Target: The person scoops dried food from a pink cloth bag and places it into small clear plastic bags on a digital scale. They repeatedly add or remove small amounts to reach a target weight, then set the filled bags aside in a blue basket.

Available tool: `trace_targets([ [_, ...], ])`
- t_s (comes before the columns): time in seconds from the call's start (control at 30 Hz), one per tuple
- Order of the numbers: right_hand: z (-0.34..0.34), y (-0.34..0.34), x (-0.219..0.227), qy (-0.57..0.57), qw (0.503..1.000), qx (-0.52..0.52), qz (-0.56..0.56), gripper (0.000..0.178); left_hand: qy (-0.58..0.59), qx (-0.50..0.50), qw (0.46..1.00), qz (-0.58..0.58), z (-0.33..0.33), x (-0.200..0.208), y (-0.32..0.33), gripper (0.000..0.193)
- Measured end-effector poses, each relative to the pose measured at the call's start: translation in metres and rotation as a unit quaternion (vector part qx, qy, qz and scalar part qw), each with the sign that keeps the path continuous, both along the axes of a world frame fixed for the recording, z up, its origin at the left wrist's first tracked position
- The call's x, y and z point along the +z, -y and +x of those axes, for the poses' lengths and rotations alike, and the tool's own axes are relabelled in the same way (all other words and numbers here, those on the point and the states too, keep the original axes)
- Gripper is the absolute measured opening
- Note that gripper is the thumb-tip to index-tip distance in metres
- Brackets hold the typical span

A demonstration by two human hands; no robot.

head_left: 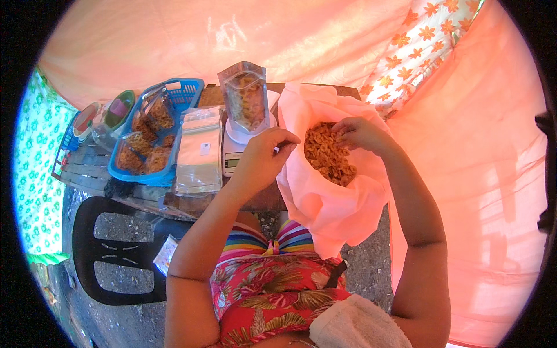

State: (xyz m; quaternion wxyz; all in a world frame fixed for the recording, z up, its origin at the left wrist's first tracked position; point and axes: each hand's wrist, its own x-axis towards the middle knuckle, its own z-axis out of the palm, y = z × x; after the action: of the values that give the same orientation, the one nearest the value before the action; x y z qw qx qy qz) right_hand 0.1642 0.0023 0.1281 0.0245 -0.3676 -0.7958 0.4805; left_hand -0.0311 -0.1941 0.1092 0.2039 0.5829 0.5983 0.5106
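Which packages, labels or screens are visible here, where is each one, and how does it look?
Clear stand-up pouch: upright on the white scale, partly filled with orange chips.
Scale screen: small greenish rectangle on the scale's front.
Stack of empty clear pouches: flat, left of the scale, with a small white label.
Filled chip packets: in the blue plastic basket.
Large pink bag: open, holding orange chips.
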Motion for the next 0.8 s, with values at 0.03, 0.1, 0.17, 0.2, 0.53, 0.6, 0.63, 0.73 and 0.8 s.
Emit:
trace_targets([
  [0.03,-0.003,-0.003,-0.005,0.007,1.0,0.004,-0.016,0.021,0.005,-0.001,1.0,-0.002,0.001,0.0,-0.001,0.014],
  [0.1,-0.01,-0.009,-0.017,0.007,1.0,0.031,-0.003,0.021,0.005,0.0,1.0,0.006,0.001,0.002,-0.002,0.013],
  [0.17,-0.023,-0.01,-0.032,0.024,0.991,0.097,0.092,0.021,-0.004,0.007,1.0,0.012,0.001,0.005,-0.005,0.013],
  [0.2,-0.033,-0.007,-0.04,0.042,0.972,0.145,0.18,0.021,-0.013,0.013,1.0,0.013,0.0,0.007,-0.006,0.013],
  [0.53,-0.048,0.011,-0.024,0.118,0.946,0.129,0.273,0.019,-0.002,0.025,0.999,0.029,0.0,-0.001,-0.006,0.013],
  [0.6,-0.04,0.005,-0.014,0.041,0.975,0.109,0.192,0.018,0.01,0.035,0.998,0.046,0.004,-0.007,-0.017,0.014],
  [0.63,-0.037,0.003,-0.01,0.014,0.985,0.089,0.147,0.017,0.016,0.041,0.998,0.047,0.008,-0.01,-0.023,0.015],
  [0.73,-0.032,0.01,-0.005,-0.044,0.986,0.067,0.144,0.013,0.047,0.051,0.994,0.085,0.018,-0.014,-0.041,0.014],
  [0.8,-0.031,0.017,-0.002,-0.105,0.986,0.073,0.103,0.014,0.104,0.017,0.994,0.03,0.022,-0.013,-0.045,0.014],
])
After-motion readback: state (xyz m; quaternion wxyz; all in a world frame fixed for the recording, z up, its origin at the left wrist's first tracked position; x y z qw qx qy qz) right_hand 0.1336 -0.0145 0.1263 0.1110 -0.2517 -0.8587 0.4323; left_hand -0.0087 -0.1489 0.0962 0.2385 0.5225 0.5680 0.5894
